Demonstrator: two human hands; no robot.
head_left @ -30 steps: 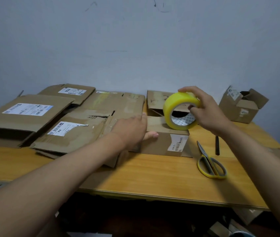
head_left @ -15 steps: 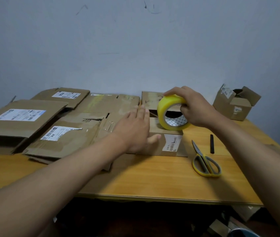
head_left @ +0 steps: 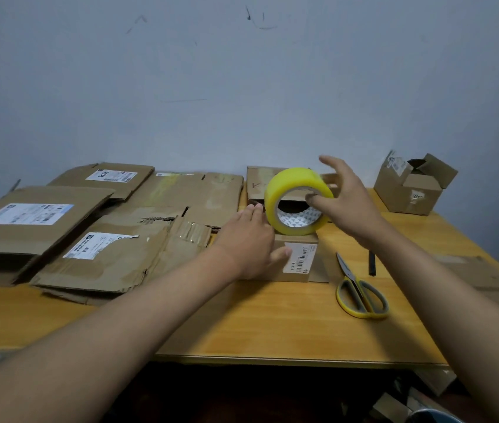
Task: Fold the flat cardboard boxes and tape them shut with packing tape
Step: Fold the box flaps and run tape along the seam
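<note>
A yellow roll of packing tape stands on edge on top of a small folded cardboard box with a white label. My left hand lies flat on the box's left side, fingers straight, thumb against its front face. My right hand hovers at the roll's right side with fingers spread; the index finger is lifted clear and the thumb touches the roll's inner rim. Several flat cardboard boxes lie stacked to the left.
Yellow-handled scissors and a black pen lie on the wooden table right of the box. An open-flapped small box stands at the back right; another open box sits behind the roll. The wall is close behind.
My right hand has set the tape roll on the small box and its fingers have opened off the top of the roll. My left hand stays on the box.
</note>
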